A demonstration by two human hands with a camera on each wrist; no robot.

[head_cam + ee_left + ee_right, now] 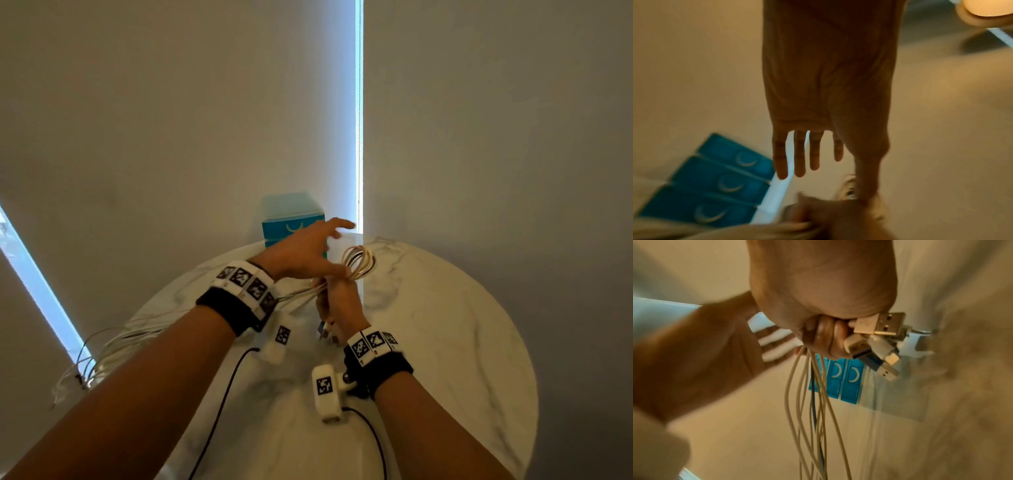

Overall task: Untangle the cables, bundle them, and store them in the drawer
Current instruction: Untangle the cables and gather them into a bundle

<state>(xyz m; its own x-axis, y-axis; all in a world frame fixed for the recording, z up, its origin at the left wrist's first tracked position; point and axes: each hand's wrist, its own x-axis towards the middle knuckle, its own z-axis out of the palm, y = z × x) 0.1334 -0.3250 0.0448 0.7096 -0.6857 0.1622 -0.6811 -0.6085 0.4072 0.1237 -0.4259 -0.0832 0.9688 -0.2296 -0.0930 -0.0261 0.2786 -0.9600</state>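
Note:
My right hand (339, 301) grips a bundle of white cables with one blue strand (813, 402) in a fist above the round marble table (445, 325). A loop of the bundle (359, 262) sticks up past the fist. Several USB plugs (879, 324) poke out of the fist's other side. My left hand (308, 250) reaches across just above, fingers (799, 155) straight and spread, its thumb down against the bundle at the right fist. The blue drawer unit (291, 219) stands at the table's far edge with its three drawers (715, 183) closed.
The rest of the white cables (113, 342) trails left from my hands across the table and hangs off its left edge in a loose tangle. Thin black leads (222, 394) from the wrist cameras lie on the table near me. Pale walls stand behind.

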